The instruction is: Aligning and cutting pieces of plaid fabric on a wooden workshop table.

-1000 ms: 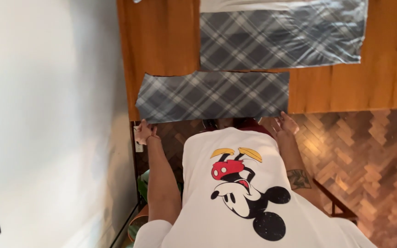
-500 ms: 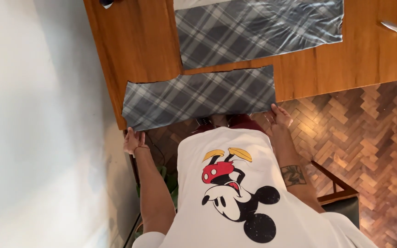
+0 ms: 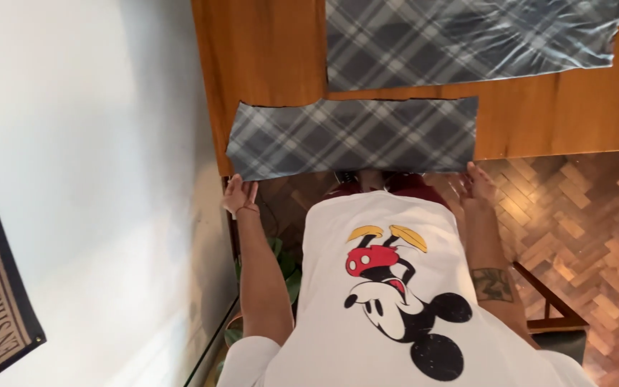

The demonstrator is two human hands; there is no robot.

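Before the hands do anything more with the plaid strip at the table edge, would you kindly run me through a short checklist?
1. Plaid strip lies flat on the wooden table: ok.
2. Strip fully supported: not ok, its near edge overhangs the table edge.
3. Left hand gripping the strip: cannot tell, it sits just below the near left corner.
4. Right hand gripping the strip: cannot tell, fingers reach the near right corner.
5. Strip apart from the larger plaid piece: ok, bare wood between them.

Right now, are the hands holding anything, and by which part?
Nothing is clearly gripped. The left hand and right hand sit just below the near edge of the smaller plaid fabric piece; contact cannot be told.
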